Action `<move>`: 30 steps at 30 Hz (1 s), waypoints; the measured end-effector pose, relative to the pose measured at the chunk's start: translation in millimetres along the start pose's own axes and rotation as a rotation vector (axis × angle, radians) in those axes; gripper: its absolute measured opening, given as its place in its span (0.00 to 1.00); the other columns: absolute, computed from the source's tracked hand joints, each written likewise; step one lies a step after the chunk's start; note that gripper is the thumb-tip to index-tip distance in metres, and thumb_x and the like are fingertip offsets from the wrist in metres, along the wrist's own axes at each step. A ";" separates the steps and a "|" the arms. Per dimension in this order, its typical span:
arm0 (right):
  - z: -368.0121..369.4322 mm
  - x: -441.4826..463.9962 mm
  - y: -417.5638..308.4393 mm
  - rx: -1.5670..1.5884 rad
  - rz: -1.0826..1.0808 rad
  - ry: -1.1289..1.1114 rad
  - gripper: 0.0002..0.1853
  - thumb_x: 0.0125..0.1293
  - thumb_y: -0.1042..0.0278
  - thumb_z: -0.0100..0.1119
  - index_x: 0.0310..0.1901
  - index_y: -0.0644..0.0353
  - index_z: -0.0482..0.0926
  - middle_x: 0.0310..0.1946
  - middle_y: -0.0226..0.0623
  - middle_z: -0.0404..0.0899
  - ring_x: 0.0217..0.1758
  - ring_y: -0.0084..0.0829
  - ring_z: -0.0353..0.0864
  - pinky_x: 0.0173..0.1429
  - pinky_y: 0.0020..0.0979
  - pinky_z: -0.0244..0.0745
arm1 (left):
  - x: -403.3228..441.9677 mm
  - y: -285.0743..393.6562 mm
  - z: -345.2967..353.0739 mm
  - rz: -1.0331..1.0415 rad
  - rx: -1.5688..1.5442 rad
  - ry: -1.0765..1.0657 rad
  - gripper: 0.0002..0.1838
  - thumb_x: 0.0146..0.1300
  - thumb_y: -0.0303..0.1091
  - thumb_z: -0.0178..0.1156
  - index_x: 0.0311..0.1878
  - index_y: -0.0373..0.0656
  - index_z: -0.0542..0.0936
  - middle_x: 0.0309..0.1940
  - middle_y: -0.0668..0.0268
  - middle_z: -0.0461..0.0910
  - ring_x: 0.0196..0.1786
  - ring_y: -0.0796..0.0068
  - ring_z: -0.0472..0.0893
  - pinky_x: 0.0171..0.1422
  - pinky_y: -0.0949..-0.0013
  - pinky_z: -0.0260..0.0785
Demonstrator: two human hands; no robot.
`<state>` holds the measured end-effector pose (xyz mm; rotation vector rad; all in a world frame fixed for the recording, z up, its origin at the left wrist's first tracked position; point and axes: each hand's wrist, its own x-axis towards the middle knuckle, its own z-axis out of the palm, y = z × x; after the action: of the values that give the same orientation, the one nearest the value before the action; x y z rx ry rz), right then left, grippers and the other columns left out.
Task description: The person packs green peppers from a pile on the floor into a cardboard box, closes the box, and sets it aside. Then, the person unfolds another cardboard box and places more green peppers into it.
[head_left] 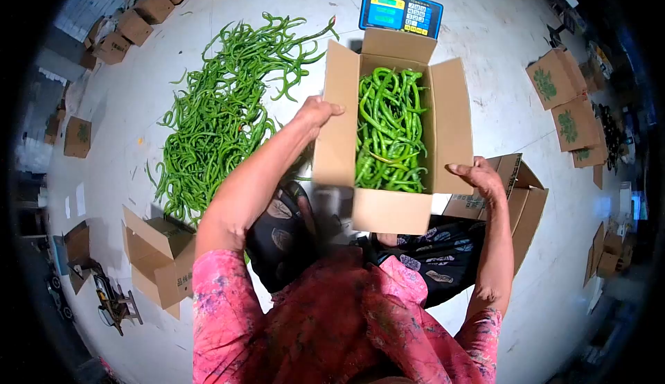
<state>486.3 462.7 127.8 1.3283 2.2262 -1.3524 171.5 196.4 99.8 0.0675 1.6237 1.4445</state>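
Observation:
An open cardboard box [338,117] filled with long green peppers [389,124] stands in front of me, its flaps spread outward. My left hand [320,112] is at the left flap, thumb pointing right over it, the other fingers hidden behind. At the lower corner of the right flap, my right hand [479,176] pinches the cardboard between thumb and fingers. Just beyond the box is a blue digital scale display [400,13]. A large loose pile of green peppers [225,117] lies on the floor to the left.
Two open boxes stand nearby, one at the lower left [163,259] and one beside my right arm [526,211]. More cartons line the left edge [135,27] and the right edge [561,79]. A small metal-framed item [114,301] sits at the lower left.

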 end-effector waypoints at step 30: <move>15.6 12.7 -61.0 0.149 -0.098 0.149 0.13 0.65 0.63 0.60 0.25 0.61 0.79 0.17 0.29 0.73 0.17 0.18 0.64 0.20 0.31 0.63 | -25.4 -3.6 11.4 0.290 0.451 -0.047 0.19 0.63 0.31 0.62 0.56 0.37 0.79 0.45 0.60 0.84 0.49 0.69 0.81 0.58 0.67 0.72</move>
<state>427.4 447.4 148.3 1.4296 2.3554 -1.5269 195.1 189.1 113.1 0.6112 1.9302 1.2438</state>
